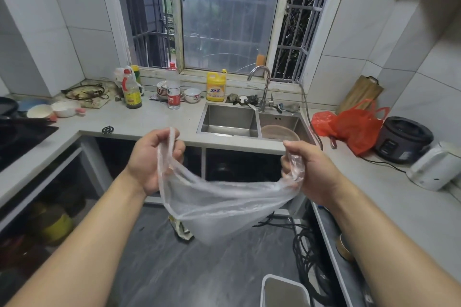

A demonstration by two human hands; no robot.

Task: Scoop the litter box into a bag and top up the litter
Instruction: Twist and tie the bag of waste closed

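The thin, clear plastic carrier bag [224, 197] hangs in the air in front of me, stretched between my two hands over the grey floor, its mouth pulled wide and its body sagging empty below my fingers. My left hand [152, 162] has its fingers curled round one handle loop, which stands up just above the knuckles; my right hand [309, 172] pinches the other side, with crumpled film bunched under the thumb and fingers. I see nothing inside the bag, so I judge the scooping has not begun: this looks like the opening-the-bag stage, right at the start. Below my right wrist, at the bottom edge of the view, a white-rimmed rectangular container with a pale grey fill [284, 290] shows only in part; it may be the litter box, but I cannot tell for certain. No scoop and no litter supply are visible to me. Beyond my fingertips lies the pale stone counter [154, 119] with its steel double sink [229, 119], a yellow detergent bottle [216, 86] behind it, and a red plastic bag [354, 127] out past my right hand. Scooping, bagging and topping up all appear to remain.
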